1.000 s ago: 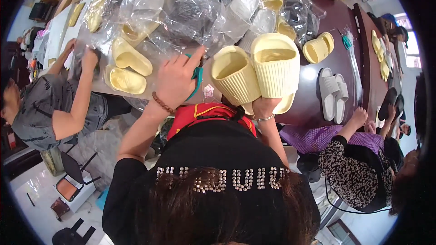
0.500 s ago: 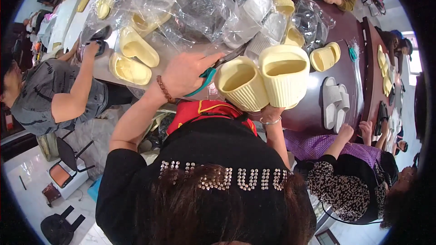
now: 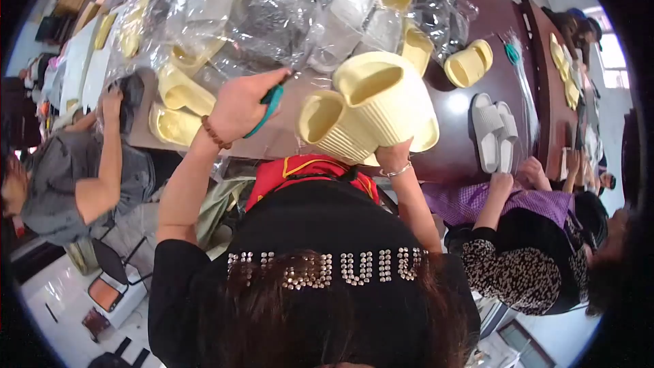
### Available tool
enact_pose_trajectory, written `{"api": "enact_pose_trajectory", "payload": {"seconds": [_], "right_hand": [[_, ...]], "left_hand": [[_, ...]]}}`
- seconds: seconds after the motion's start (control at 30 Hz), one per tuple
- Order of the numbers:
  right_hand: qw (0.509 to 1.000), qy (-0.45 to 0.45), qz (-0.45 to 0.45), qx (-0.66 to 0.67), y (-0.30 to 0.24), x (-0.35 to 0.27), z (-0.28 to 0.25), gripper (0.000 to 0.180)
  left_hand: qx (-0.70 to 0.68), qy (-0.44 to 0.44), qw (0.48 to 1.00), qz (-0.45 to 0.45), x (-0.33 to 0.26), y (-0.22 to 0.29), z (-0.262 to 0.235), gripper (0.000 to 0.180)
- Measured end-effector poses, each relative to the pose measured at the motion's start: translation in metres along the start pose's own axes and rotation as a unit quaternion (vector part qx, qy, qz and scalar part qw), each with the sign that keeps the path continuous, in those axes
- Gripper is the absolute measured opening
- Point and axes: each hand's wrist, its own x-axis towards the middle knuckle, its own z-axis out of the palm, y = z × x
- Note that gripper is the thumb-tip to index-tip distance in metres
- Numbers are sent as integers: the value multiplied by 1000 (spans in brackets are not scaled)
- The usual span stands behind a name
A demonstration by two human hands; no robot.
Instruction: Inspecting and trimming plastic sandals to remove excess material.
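Note:
My left hand [image 3: 240, 103] grips teal-handled scissors [image 3: 267, 105], raised over the table edge with a bead bracelet on the wrist. My right hand [image 3: 394, 157] holds up a pair of pale yellow slippers [image 3: 371, 116] from below, soles toward me, toe openings facing up and left; most of that hand is hidden behind them. The scissors' blades point toward the slippers and the clear plastic bags [image 3: 272, 13] just beyond.
A dark brown table [image 3: 463, 150] carries piles of bagged grey and yellow slippers, loose yellow slippers [image 3: 178, 105] at left, a yellow pair [image 3: 469, 63] and a grey pair [image 3: 494, 131] at right. One person sits on my left [image 3: 82, 170], another on my right [image 3: 518, 232].
The slippers in my right hand have tilted and shifted slightly left and up. My left hand with the scissors has risen and moved closer to the bags.

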Motion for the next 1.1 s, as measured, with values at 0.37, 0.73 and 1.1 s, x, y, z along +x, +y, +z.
{"api": "enact_pose_trajectory", "payload": {"seconds": [0.37,0.73,1.1], "right_hand": [[938,-163,-219,-216,-1,24,-15,32],[928,-284,-177,-167,9,17,-7,41],[856,137,465,178,97,16,-16,14]], "left_hand": [[199,19,972,126,55,15,0,47],[159,-14,977,140,57,17,-3,44],[-235,26,949,-209,-1,-4,55,42]]}}
